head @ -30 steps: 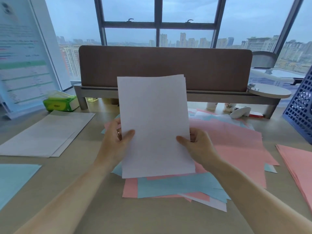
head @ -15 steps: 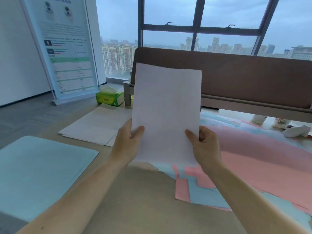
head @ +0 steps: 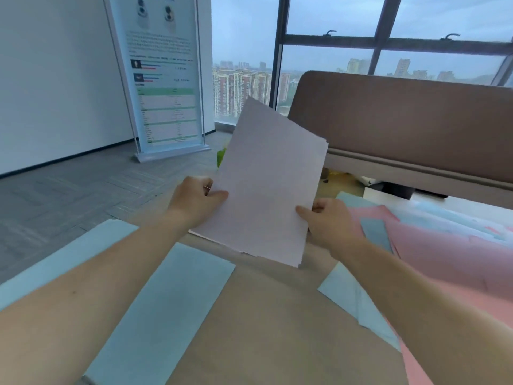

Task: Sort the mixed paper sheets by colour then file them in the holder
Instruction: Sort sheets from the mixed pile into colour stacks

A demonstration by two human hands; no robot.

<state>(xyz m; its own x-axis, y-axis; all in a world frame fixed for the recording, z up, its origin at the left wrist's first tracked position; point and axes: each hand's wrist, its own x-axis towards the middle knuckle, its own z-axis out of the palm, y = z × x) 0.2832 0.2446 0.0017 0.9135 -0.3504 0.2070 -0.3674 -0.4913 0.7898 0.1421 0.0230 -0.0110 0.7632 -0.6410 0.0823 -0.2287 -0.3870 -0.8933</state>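
Frame centre: left hand and right hand pinching tilted white sheets above desk; pink sheets lower right.

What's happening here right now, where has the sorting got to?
A person holds a thin stack of white sheets up off the desk, tilted, with the left hand pinching one side edge and the right hand the other. Blue sheets lie flat on the desk under the left arm. A mixed pile of pink and blue sheets lies unsorted to the right. No holder is in view.
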